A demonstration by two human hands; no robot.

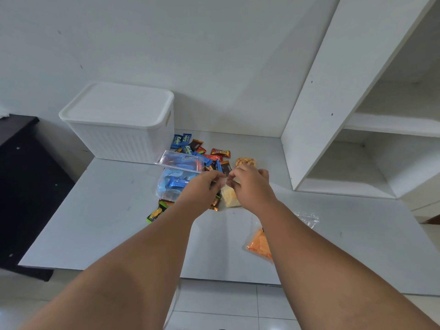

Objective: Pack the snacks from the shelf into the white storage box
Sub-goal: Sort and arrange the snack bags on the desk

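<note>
Closed white storage box upright, back left; wrapped snacks piled just right; pale yellow snack bag held in front.

Person: 2 forearms in view, both bare up to the near frame edge; left hand and right hand likewise bare.

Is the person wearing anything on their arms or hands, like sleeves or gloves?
No. The left arm and right arm are bare, with no sleeves in view. The left hand and right hand wear no gloves, and I see no watch, bracelet or rings.
</note>
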